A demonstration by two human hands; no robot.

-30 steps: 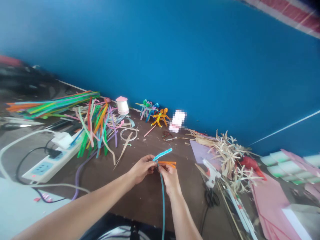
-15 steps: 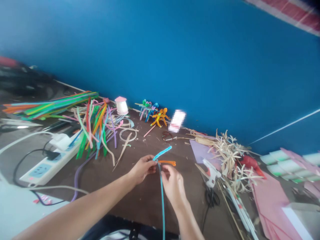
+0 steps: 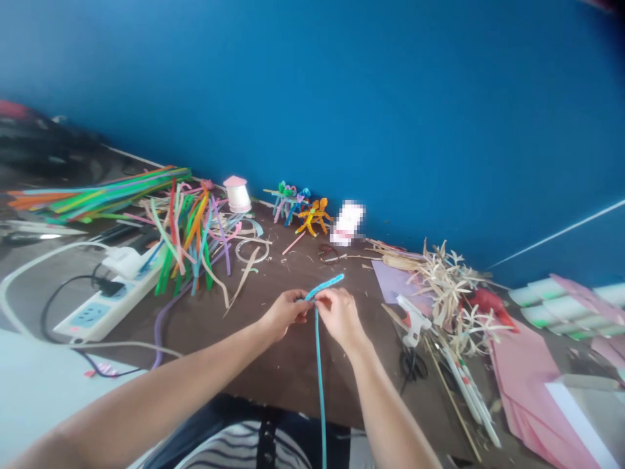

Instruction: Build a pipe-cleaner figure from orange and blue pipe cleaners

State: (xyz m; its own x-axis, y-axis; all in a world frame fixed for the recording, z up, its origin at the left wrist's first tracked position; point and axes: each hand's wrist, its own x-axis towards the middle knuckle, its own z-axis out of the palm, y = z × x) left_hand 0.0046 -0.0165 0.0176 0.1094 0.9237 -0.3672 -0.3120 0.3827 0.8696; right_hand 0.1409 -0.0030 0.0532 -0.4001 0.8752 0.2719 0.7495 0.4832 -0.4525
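Teal pipe cleaner pinched between left hand and right hand, strand hanging over the near table edge

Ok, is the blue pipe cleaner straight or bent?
Bent: the blue pipe cleaner turns where the left hand and right hand pinch it; a short end points right, the long end runs down.
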